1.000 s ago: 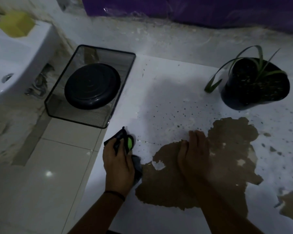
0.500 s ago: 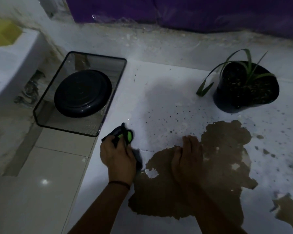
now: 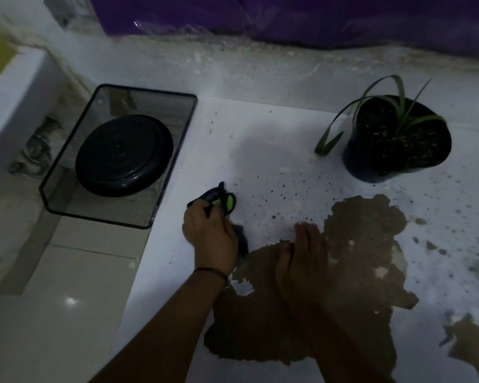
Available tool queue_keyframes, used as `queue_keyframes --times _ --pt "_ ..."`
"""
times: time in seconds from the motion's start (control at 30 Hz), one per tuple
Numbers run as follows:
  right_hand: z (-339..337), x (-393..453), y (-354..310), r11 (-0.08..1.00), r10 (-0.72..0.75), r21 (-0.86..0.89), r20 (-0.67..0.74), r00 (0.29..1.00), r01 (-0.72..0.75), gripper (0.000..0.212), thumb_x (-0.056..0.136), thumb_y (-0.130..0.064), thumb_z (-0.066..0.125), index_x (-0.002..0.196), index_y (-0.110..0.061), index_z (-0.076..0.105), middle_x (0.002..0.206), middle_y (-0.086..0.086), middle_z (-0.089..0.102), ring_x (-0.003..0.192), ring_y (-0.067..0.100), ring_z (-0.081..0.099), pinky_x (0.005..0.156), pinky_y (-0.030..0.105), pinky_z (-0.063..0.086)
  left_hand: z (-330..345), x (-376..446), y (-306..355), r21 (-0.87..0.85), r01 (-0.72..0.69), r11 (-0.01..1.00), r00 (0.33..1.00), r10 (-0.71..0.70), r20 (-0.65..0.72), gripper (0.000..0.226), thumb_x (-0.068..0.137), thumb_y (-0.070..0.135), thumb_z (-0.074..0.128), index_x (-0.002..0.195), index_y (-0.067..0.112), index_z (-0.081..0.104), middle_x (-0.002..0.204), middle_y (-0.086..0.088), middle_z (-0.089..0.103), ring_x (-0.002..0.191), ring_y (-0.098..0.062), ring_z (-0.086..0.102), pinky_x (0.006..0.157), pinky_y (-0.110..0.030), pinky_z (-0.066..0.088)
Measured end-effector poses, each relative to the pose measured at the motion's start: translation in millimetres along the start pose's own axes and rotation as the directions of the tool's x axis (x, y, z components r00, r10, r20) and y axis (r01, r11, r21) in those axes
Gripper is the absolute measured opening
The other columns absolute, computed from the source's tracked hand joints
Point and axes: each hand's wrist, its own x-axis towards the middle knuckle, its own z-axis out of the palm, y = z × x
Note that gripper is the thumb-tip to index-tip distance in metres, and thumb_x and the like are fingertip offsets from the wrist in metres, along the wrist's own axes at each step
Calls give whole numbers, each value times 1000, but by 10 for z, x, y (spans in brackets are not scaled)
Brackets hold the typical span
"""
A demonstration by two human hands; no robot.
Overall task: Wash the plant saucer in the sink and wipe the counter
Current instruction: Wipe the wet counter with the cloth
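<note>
Upside-down, saucer (image 3: 124, 154) in mesh tray (image 3: 67, 208), left hand (image 3: 210, 236) gripping cloth (image 3: 221, 201), right hand (image 3: 304, 261) flat on counter (image 3: 274, 150).

- The left hand (image 3: 210, 239) gripped a black-and-green tool (image 3: 219, 201), possibly a small brush, on the white counter (image 3: 260, 150).
- The right hand (image 3: 304, 261) lay flat on a brown patch (image 3: 365, 239).
- A black saucer (image 3: 123, 154) sat upside down in a mesh tray (image 3: 100, 211).
- A potted plant (image 3: 396, 139) stood at far right.
</note>
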Motion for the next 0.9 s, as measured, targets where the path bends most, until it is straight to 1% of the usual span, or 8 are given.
queue_keyframes --times 0.1,0.27,0.5,0.6,0.7,0.77,0.83,0.9 --pt "14 -16 25 1000 -8 -17 -14 1000 7 48 88 -23 34 124 2 53 129 25 55 123 39 50 106 53 37 218 239 133 -56 -81 995 995 84 48 35 79 11 37 92 -4 67 95 -24 64 90 -33 53 74 -45 51" --pt "-16 0 24 1000 -19 0 7 1000 19 49 87 -23 33 125 3 52 130 24 54 125 39 48 105 55 39 237 305 60 -19 -143 990 988 144 57 30 78 2 46 97 -2 68 98 -22 63 94 -25 41 76 -42 47" --pt "-13 7 15 1000 -23 -21 -6 1000 23 49 87 -24 34 123 3 53 128 25 55 124 39 50 107 52 34 225 227 40 19 42 999 999 -42 7 29 77 4 45 92 -2 68 97 -25 63 95 -32 51 78 -42 48" --pt "9 5 36 999 -35 -2 -19 999 35 46 88 -22 36 123 3 52 128 25 55 123 39 50 110 50 30 416 324 267 -32 -9 999 988 13 155 37 75 5 48 108 0 66 110 -21 62 104 -34 51 92 -41 39" --pt "43 2 73 999 -37 -1 -19 999 37 47 87 -20 36 123 5 52 127 27 56 123 41 49 113 46 26 403 278 300 -26 -163 986 943 164 289 48 74 15 37 112 1 64 114 -21 58 108 -32 44 91 -48 41" --pt "37 13 75 1000 -30 4 3 1000 30 50 87 -22 35 125 6 51 128 27 54 124 41 47 113 45 25 310 316 163 -2 -196 981 931 186 313 42 75 13 52 114 2 64 117 -20 59 109 -37 52 90 -50 44" --pt "10 20 53 1000 -9 9 39 999 9 53 87 -26 33 127 4 50 131 26 52 127 39 45 113 47 26 142 371 -47 24 -144 989 955 133 264 35 73 11 56 105 -1 66 110 -20 62 101 -38 58 86 -45 48" --pt "-17 21 27 1000 2 14 64 998 -3 56 87 -31 30 128 3 48 134 24 50 130 37 41 112 45 24 -91 359 -248 30 -65 997 982 58 181 29 76 10 40 83 -6 63 95 -23 62 89 -39 59 75 -44 50"
